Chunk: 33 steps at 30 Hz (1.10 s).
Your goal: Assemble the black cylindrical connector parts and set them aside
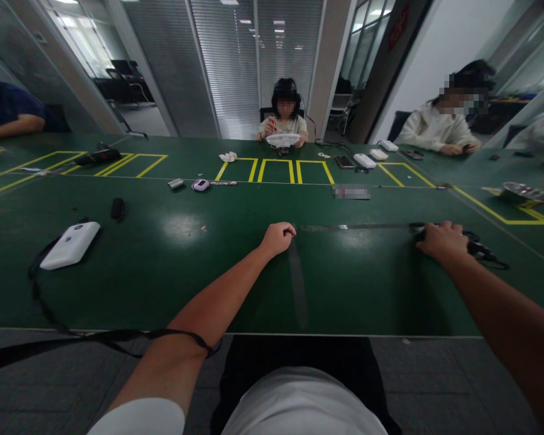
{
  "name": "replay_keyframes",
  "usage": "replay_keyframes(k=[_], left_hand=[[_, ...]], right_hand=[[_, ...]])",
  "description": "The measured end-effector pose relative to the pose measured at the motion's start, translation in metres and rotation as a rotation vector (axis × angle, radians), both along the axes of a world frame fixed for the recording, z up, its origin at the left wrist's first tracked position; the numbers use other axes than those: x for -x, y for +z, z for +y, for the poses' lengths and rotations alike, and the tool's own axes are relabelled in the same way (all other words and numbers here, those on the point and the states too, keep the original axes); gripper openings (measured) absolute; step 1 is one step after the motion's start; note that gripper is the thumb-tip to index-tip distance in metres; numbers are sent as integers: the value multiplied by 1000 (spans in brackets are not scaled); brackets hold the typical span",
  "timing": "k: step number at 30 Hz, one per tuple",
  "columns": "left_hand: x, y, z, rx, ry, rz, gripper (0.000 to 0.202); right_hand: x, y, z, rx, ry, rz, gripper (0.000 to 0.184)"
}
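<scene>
My left hand (278,237) rests on the green table with its fingers curled closed. Whatever they may hold is hidden. From under it a grey tape-like strip (299,287) runs toward the table's near edge, and a thin dark strip (367,227) stretches away to the right. My right hand (444,240) lies over a black object with cables (479,249), fingers bent around it; most of that object is covered by the hand. A black strap (181,332) crosses my left forearm.
A white power-bank-like device (70,244) sits at the left, with a small black object (117,209) behind it. Yellow tape outlines (275,162) mark the far half. Opposite, a person holds a white bowl (282,141). A metal bowl (528,193) stands far right.
</scene>
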<state>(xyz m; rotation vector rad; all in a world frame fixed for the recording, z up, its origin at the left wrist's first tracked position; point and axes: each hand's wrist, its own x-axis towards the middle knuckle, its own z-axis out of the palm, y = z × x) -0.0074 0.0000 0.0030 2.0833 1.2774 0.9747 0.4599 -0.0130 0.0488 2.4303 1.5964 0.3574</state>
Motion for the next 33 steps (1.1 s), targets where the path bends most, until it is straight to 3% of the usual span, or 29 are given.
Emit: replay_keyframes(k=[6,11,17,20,22,24,28,33], left_hand=[[-1,1,1,6,-11,4,25],[0,-1,1,34,2,2,23],[-2,-7,6,-22,15,-13,22],[-5,-10,9,-53,86,-73,29],[-7,-11,10,-66,123,-91,45],[-9,-11,10,-72,80,-47,53],[-13,-11,8,-105,-79,133,42],[-18,-8,3,-106,-97,184,31]], right_hand=[[35,11,1,-153,201,25,50],[108,18,16,-307,508,175,56],[209,-8,26,-315,994,583,56],[239,-25,26,-286,1085,698,56],[246,-32,26,-232,1114,741,58],[245,-35,25,-168,1132,764,60],[233,-38,21,-133,1115,816,63],[221,-44,15,-251,1047,842,65]])
